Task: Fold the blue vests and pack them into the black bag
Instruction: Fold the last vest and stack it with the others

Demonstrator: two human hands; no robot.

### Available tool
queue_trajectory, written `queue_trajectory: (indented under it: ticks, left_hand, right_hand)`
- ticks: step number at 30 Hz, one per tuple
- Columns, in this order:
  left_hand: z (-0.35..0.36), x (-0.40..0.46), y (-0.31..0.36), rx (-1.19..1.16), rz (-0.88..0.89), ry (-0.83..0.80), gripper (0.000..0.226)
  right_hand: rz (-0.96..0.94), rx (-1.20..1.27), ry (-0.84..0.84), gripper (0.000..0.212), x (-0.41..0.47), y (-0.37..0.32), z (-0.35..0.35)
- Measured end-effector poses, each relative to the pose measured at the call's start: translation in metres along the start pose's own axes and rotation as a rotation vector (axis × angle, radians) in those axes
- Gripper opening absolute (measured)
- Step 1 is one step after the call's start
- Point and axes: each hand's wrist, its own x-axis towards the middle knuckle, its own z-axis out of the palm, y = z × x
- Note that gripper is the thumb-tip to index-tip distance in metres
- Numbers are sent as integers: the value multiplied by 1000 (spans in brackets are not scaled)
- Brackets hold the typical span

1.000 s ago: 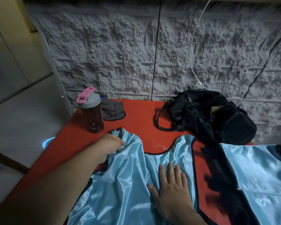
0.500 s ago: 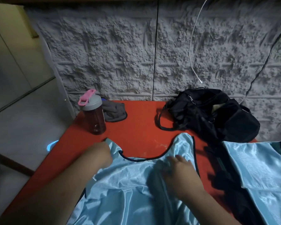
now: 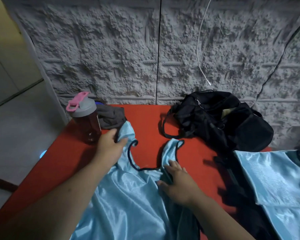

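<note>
Two shiny light-blue satin vests (image 3: 128,196) (image 3: 274,184) lie on my red surface (image 3: 145,122); my left hand (image 3: 109,146) pinches one's shoulder strap, my right hand (image 3: 178,182) presses it flat beside one black fabric bag (image 3: 220,120).

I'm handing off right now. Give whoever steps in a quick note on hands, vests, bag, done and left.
Left hand grips the left strap of the vest spread on the red table, near the bottle.
Right hand presses by the right strap.
Second vest lies at the right, apparently folded.
Bag sits at the back.
Left: fold this vest, pack both.
</note>
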Motion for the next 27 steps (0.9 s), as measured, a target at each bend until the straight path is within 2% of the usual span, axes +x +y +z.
queue_trajectory:
  ticks: [2,4,6,7,9,11,13,15,18,22,24,27]
  left_hand:
    - [-1,5,-3,-19,30,59,13]
    - [-3,7,-13,98,-60,110,24]
    - [-1,2,-23,281,-138,119,47]
    - [0,-3,-27,389,-120,114,58]
    - [3,-19,-32,577,46,98,67]
    - [11,-37,-38,671,163,-16,66]
    - [18,-54,-48,767,132,-193,71]
    - [20,-67,-55,963,86,-275,70]
    - [17,-80,-51,1109,-19,-286,74]
    - [9,-88,-25,1211,-135,-332,72]
    - [3,-91,-18,1215,-94,-328,66]
    - [-4,-80,-19,1065,109,-106,50]
  right_hand:
    - [6,20,-44,71,-1,2,-2]
    - [71,-32,56,49,-3,8,-4]
    - [165,-131,179,30,-5,11,-9]
    - [194,-145,208,31,-7,11,-11]
    - [209,-122,212,49,-8,8,-11]
    - [197,-66,197,57,-8,1,-8]
    - [198,-58,170,56,-8,-1,1]
    - [197,-166,100,63,-9,-1,9]
    - [75,-182,-12,77,-7,-1,17]
    - [-106,-55,-94,75,-6,-6,16]
    - [-133,-42,-100,70,-5,-5,15]
    - [-141,-31,94,46,-4,-6,11]
